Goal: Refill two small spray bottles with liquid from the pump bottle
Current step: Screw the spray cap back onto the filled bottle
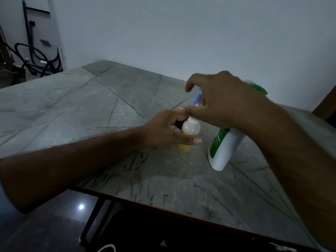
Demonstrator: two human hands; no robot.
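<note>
A small translucent spray bottle (187,132) with yellowish liquid stands on the grey stone table (91,110). My left hand (167,130) grips it around the body. My right hand (221,100) hovers over the bottle's top with curled fingers; its thumb lies near the neck and something white shows at the fingertips. Whether it pinches the cap I cannot tell. The white pump bottle (225,148) with a green label stands tilted just right of the small bottle, under my right wrist. A blue object (198,98) peeks out behind my right hand.
A green blurred object (258,88) sits behind my right hand near the wall. The table's front edge runs across the lower frame, with dark floor below. A black rack with hoses (34,57) stands at the far left.
</note>
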